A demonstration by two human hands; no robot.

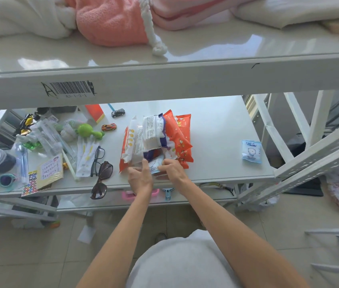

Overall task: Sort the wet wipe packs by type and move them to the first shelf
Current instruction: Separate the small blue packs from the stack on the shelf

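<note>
A heap of wet wipe packs lies on the middle shelf (222, 121): orange packs (180, 134), a white and purple pack (154, 132) on top, and an orange and white pack (131, 142) at the left. Both hands reach into the heap's near edge. My left hand (140, 176) and my right hand (172, 170) pinch a small light blue pack (155, 166) between them. Another small light blue pack (251, 151) lies alone at the right of the same shelf.
Sunglasses (102, 179), spectacles, toy cars (108, 127), a green toy (88, 130), stickers and toothbrush packs crowd the shelf's left half. The upper shelf (164, 80) overhangs, holding pink and white towels (110, 19). A pink and a blue item sit on the shelf below.
</note>
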